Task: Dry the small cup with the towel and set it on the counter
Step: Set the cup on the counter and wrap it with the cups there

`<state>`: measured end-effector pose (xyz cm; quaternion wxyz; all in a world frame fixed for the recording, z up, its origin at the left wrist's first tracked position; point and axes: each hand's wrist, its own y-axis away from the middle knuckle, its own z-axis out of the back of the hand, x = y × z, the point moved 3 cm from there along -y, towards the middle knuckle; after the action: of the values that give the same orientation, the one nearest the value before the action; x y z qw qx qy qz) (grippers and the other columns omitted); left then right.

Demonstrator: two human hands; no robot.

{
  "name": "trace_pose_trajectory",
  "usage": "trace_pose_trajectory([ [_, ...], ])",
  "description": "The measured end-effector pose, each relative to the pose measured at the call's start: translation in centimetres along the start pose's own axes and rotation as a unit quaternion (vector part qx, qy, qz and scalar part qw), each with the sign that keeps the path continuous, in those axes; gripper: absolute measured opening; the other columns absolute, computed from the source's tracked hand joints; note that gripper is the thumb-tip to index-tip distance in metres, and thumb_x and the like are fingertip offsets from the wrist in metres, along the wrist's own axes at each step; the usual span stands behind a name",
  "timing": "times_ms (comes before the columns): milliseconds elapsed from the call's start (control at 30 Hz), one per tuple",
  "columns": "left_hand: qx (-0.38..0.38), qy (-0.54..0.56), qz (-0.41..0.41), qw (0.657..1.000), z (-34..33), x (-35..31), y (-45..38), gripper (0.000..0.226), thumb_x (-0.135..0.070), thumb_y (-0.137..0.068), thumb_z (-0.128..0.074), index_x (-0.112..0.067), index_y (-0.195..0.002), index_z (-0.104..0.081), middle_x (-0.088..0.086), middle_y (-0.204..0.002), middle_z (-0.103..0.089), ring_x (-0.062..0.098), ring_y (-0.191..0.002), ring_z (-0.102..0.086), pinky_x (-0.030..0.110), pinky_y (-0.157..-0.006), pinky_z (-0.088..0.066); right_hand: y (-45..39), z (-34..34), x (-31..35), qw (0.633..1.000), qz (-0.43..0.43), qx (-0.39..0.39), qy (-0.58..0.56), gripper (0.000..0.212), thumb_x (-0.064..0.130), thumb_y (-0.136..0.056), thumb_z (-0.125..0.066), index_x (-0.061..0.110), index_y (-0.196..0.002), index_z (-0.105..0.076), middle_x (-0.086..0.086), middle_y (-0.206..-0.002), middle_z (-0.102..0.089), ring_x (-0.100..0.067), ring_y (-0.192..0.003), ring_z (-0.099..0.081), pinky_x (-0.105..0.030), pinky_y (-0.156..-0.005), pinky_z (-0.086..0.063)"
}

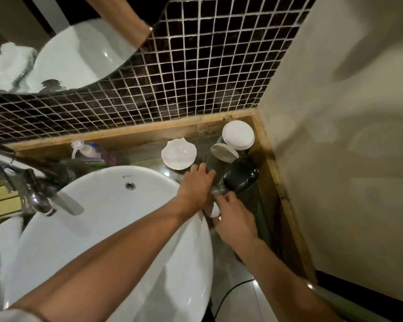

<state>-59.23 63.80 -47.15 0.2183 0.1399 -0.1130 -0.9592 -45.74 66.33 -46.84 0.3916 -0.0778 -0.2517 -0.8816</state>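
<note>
Care is needed: small cup [213, 211] is pinched by right hand [235, 219] fingers; left hand [197, 185] lies released on counter [228, 259].

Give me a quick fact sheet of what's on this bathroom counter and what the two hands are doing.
place: counter beside a white basin
left hand: palm down, resting on the counter
right hand: closed on a small white object, likely the cup, mostly hidden
towel: not clearly visible at the hands
back of counter: shell-shaped dish, two white-lidded jars
beside hands: black hair dryer
tap: left of basin
</note>
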Motion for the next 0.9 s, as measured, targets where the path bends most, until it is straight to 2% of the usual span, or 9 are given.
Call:
trace_pose_trajectory([
  [200,-0.09,0.064,0.002,0.994,1.6,1.5,0.3,0.034,-0.027,-0.083,-0.065,-0.014,-0.113,-0.057,0.013,-0.109,-0.054,0.029,-0.095,-0.048,0.039,-0.075,-0.044,-0.8,-0.5,0.3,0.997,0.042,0.011,0.062,0.05,0.027,-0.089,-0.07,0.025,-0.133,-0.048,-0.006,-0.138,-0.047,-0.021,-0.114,-0.057,-0.033,-0.086,-0.056],
  [333,-0.134,0.12,0.03,0.983,3.2,4.1,0.9,0.033,-0.023,-0.082,-0.068,-0.017,-0.114,-0.061,0.009,-0.116,-0.056,0.024,-0.097,-0.048,0.036,-0.078,-0.049,-1.5,-0.5,0.9,0.992,0.063,0.02,0.103,0.052,0.026,-0.087,-0.071,0.022,-0.133,-0.048,-0.006,-0.138,-0.048,-0.022,-0.121,-0.055,-0.032,-0.084,-0.055],
  [433,-0.14,0.142,0.051,0.978,4.0,6.2,1.4,0.037,-0.022,-0.083,-0.067,-0.017,-0.119,-0.059,0.007,-0.121,-0.054,0.023,-0.104,-0.047,0.036,-0.086,-0.045,-2.1,-0.4,1.3,0.992,0.061,0.027,0.111,0.054,0.029,-0.089,-0.07,0.022,-0.137,-0.046,-0.008,-0.14,-0.047,-0.024,-0.122,-0.055,-0.033,-0.086,-0.054],
  [567,-0.158,0.164,0.07,0.971,4.6,8.5,2.0,0.04,-0.022,-0.088,-0.062,-0.016,-0.127,-0.055,0.008,-0.126,-0.054,0.023,-0.11,-0.046,0.037,-0.093,-0.044,-3.5,0.2,2.1,0.996,0.042,0.034,0.076,0.05,0.026,-0.09,-0.067,0.021,-0.136,-0.048,-0.007,-0.137,-0.045,-0.025,-0.113,-0.059,-0.039,-0.089,-0.057],
  [700,-0.143,0.193,0.069,0.968,4.6,10.2,2.2,0.038,-0.022,-0.09,-0.058,-0.015,-0.127,-0.056,0.009,-0.128,-0.055,0.023,-0.115,-0.045,0.035,-0.096,-0.04,-5.5,1.2,3.6,0.997,0.048,0.013,0.063,0.047,0.024,-0.09,-0.068,0.022,-0.132,-0.05,-0.005,-0.135,-0.045,-0.022,-0.106,-0.064,-0.032,-0.087,-0.055],
  [833,-0.119,0.188,0.062,0.973,4.3,11.5,1.2,0.04,-0.02,-0.088,-0.058,-0.016,-0.128,-0.057,0.009,-0.13,-0.054,0.025,-0.123,-0.041,0.037,-0.103,-0.034,-7.9,2.1,5.8,0.997,0.071,-0.013,0.036,0.041,0.025,-0.089,-0.067,0.022,-0.126,-0.051,-0.004,-0.127,-0.046,-0.019,-0.095,-0.062,-0.033,-0.082,-0.058],
  [900,-0.106,0.181,0.051,0.977,4.2,11.8,0.5,0.042,-0.02,-0.088,-0.058,-0.015,-0.129,-0.057,0.008,-0.131,-0.053,0.025,-0.124,-0.04,0.038,-0.104,-0.033,-9.2,2.7,6.9,0.995,0.088,-0.035,0.026,0.041,0.025,-0.088,-0.068,0.021,-0.125,-0.053,-0.004,-0.125,-0.049,-0.015,-0.089,-0.06,-0.028,-0.077,-0.055],
])
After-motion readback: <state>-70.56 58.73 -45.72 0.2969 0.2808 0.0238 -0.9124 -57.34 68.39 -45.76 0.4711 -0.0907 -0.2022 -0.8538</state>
